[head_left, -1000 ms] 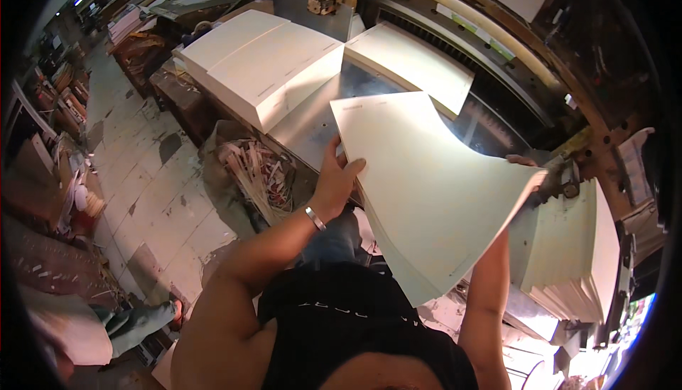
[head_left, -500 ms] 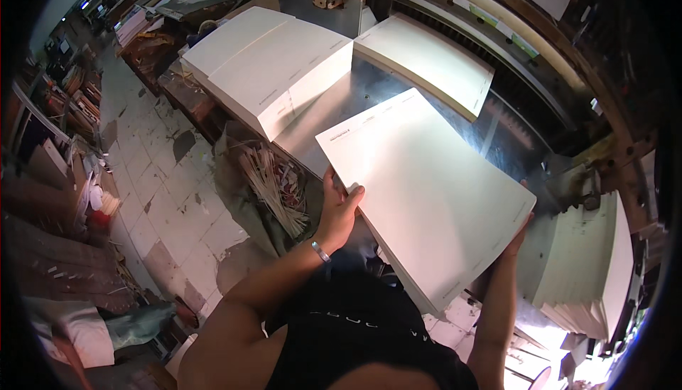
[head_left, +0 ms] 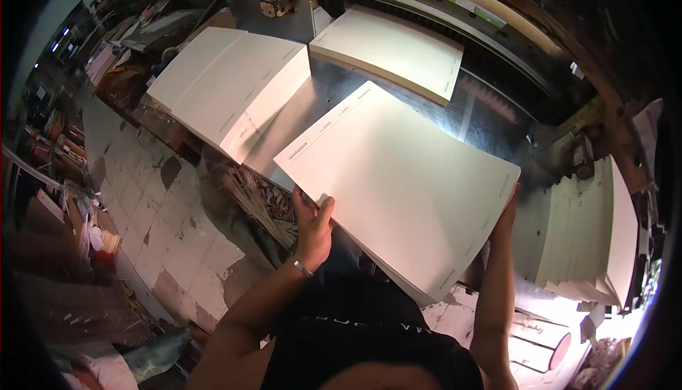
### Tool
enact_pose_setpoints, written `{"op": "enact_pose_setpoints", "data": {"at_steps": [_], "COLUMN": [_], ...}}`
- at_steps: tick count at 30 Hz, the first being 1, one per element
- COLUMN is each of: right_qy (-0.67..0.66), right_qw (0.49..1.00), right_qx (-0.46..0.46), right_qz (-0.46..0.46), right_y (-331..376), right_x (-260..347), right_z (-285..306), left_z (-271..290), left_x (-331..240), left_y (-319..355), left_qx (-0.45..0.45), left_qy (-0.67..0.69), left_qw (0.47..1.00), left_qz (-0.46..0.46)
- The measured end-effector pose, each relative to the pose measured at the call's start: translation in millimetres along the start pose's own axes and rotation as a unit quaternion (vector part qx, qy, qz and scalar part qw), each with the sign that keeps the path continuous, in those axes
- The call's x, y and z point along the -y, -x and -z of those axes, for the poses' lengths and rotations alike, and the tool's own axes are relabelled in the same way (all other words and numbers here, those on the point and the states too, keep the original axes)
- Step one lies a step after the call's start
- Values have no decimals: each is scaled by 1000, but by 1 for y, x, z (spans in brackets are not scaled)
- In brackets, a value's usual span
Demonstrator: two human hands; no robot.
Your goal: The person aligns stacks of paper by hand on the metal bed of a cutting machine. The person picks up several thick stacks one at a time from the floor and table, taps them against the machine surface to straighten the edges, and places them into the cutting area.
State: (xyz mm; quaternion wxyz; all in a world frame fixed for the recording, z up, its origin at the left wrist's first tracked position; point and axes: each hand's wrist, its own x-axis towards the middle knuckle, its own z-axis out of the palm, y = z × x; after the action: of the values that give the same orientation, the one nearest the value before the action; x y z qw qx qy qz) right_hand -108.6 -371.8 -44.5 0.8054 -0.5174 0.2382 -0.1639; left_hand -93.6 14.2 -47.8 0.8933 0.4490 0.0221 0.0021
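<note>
Both hands grip a thick stack of paper (head_left: 401, 184). The left hand (head_left: 312, 228) holds its near edge, the right hand (head_left: 506, 214) its far corner. It lies on a metal table (head_left: 490, 116).

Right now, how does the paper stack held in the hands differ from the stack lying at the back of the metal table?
The held stack is gripped at its edges by the left hand and right hand; the back stack lies untouched on the metal table. The held stack looks larger, being nearer the camera. Both are cream, blank and rectangular.
</note>
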Motion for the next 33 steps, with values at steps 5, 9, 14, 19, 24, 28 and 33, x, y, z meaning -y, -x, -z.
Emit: {"op": "enact_pose_setpoints", "data": {"at_steps": [5,9,14,19,24,28,33], "right_qy": [-178,83,-32,-175,-193,-182,-182], "right_qw": [955,983,972,942,932,933,936], "right_qx": [217,149,231,287,306,311,300], "right_qz": [-93,-75,-17,13,13,15,11], "right_y": [44,107,129,133,131,127,127], "right_x": [19,27,51,56,54,53,47], "right_z": [27,43,26,-17,-46,-54,-41], "left_z": [-12,-23,-24,-21,-18,-16,-22], "left_x": [0,-1,-2,-4,-4,-3,0], "left_y": [1,4,5,3,2,-2,3], "left_qx": [-6,23,39,-4,-36,-6,-7], "left_qy": [-21,-75,-115,-103,-130,-147,-94], "left_qw": [1000,997,993,993,990,989,995], "left_qz": [-19,-29,-6,49,46,18,16]}}
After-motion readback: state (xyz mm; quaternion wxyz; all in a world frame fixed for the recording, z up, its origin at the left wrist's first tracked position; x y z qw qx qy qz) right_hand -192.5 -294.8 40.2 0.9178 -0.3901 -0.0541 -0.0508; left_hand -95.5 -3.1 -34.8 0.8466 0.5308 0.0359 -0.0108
